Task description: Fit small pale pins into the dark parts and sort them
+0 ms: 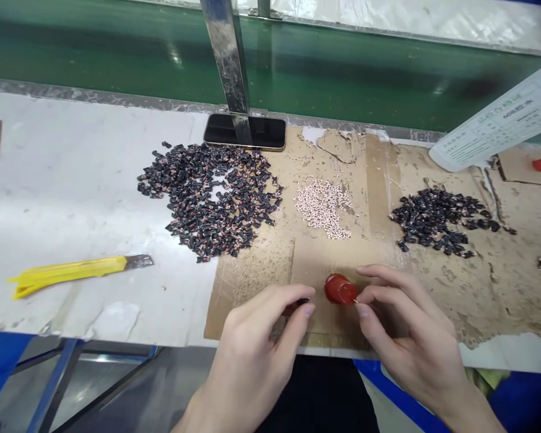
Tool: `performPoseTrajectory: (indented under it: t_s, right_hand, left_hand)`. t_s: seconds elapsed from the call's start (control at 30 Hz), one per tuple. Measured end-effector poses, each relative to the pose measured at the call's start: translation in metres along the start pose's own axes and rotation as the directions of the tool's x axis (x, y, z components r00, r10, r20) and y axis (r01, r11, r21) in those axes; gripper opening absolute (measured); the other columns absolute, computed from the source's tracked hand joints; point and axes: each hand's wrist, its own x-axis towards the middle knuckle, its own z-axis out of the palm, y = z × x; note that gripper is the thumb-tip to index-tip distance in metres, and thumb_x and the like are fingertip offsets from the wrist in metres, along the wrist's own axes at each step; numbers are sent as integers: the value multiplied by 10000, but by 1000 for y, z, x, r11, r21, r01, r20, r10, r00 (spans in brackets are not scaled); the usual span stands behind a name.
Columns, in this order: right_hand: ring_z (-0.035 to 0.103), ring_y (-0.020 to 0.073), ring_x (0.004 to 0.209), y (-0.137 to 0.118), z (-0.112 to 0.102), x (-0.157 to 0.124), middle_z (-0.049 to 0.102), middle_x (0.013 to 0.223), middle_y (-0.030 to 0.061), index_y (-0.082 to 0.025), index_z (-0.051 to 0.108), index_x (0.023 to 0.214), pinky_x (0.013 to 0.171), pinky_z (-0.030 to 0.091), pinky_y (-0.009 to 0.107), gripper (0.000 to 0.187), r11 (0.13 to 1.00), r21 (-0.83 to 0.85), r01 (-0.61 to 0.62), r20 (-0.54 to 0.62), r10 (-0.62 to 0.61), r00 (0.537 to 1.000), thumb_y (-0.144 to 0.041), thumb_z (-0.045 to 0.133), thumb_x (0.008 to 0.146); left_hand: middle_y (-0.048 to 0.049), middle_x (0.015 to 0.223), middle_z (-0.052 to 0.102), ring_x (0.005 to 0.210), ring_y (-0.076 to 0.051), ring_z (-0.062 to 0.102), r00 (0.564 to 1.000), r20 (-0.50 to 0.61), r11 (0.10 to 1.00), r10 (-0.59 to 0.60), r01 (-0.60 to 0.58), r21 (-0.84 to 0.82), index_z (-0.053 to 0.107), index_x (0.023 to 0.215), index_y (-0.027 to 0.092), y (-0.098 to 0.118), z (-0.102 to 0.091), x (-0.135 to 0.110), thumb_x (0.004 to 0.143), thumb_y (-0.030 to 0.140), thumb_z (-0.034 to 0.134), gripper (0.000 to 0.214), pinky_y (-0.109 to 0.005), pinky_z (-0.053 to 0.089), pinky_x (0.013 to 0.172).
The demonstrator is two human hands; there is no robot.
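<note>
In the lower middle of the frame, a small red cup [338, 288] sits tilted on a cardboard sheet [315, 258] between the two hands, which are apart from each other. The cup is nearer to the right hand [410, 331], whose thumb and forefinger are pinched on a tiny pale piece [356, 300] at the cup's edge; whether the fingertips touch the cup I cannot tell. To the cup's left, the left hand [261, 337] has its thumb and forefinger closed on a small black piece [303, 300], mostly hidden by the fingers. Above the cup, near the centre, lies a patch of tiny pale pinkish parts [322, 204]. Left of that spreads a large heap of black pieces [207, 222], with a smartphone [246, 133] just beyond it at the foot of a metal post [229, 60]. A smaller black heap [437, 219] lies right of centre, and part of another shows at the right edge. The white tabletop [72, 198] on the left bears a yellow utility knife [76, 273]. A translucent white container [496, 126] with printed text leans in at the upper right. A green belt [117, 66] crosses the top, and blue metal legs [63, 385] show at lower left.
</note>
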Motion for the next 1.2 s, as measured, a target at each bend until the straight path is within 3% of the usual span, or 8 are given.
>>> performPoseTrajectory:
  t_s: [0.43, 0.6, 0.7, 0.77, 0.87, 1.07, 1.2]
  right_hand:
    - [629, 248, 1112, 0, -1, 1, 648, 1218, 94, -223, 620, 1032, 988, 509, 407, 211, 999, -24, 40, 34, -39, 999, -76, 669, 890]
    - [637, 190, 1139, -8, -9, 0, 641, 1221, 56, -255, 640, 969, 989, 520, 298, 136, 980, 138, -141, -1, 143, 990, -127, 662, 926]
    - [680, 159, 1083, -16, -16, 1, 666, 1164, 42, -262, 636, 912, 919, 575, 223, 108, 915, 312, -255, 10, 265, 964, -164, 639, 958]
    - [723, 159, 1024, -20, -20, 3, 692, 1114, 43, -263, 626, 895, 836, 620, 201, 119, 865, 417, -279, 47, 286, 957, -169, 627, 968]
    - [766, 166, 955, -22, -24, 3, 716, 1101, 41, -270, 618, 904, 751, 651, 192, 125, 796, 524, -303, 120, 283, 952, -165, 617, 973]
    - [781, 155, 827, -26, -25, -1, 731, 1093, 27, -274, 648, 920, 713, 674, 223, 145, 692, 629, -355, 168, 326, 931, -147, 605, 976]
    - [779, 173, 809, -30, -23, 1, 736, 1046, 29, -266, 669, 894, 713, 685, 268, 139, 664, 649, -370, 156, 360, 920, -166, 614, 972]
  left_hand:
    - [-12, 943, 792, 823, -98, 748, 1000, -23, 999, 10, -11, -35, 749, 1050, 169, 3, -2, 5, 907, 11, 658, 231, -159, 570, 792]
    - [-14, 936, 779, 808, -104, 738, 991, -4, 965, -135, 131, -228, 810, 950, 213, 13, 4, 11, 889, 45, 675, 224, -149, 588, 737]
    - [-12, 873, 773, 733, -105, 732, 947, 159, 822, -278, 321, -470, 819, 909, 225, 21, 14, 15, 878, 65, 685, 211, -148, 591, 650]
    - [-13, 849, 783, 726, -114, 745, 889, 309, 650, -338, 458, -607, 813, 959, 225, 25, 22, 16, 892, 93, 695, 189, -178, 617, 675]
    - [-20, 876, 809, 758, -117, 759, 810, 462, 435, -362, 585, -684, 803, 1002, 221, 26, 29, 16, 918, 162, 736, 123, -215, 641, 750]
    - [-12, 832, 804, 745, -104, 748, 757, 532, 282, -379, 642, -713, 807, 950, 199, 25, 30, 17, 869, 266, 840, 111, -203, 635, 745]
    - [0, 744, 774, 697, -102, 731, 733, 502, 225, -459, 642, -733, 807, 871, 179, 36, 31, 18, 768, 324, 922, 211, -198, 624, 704]
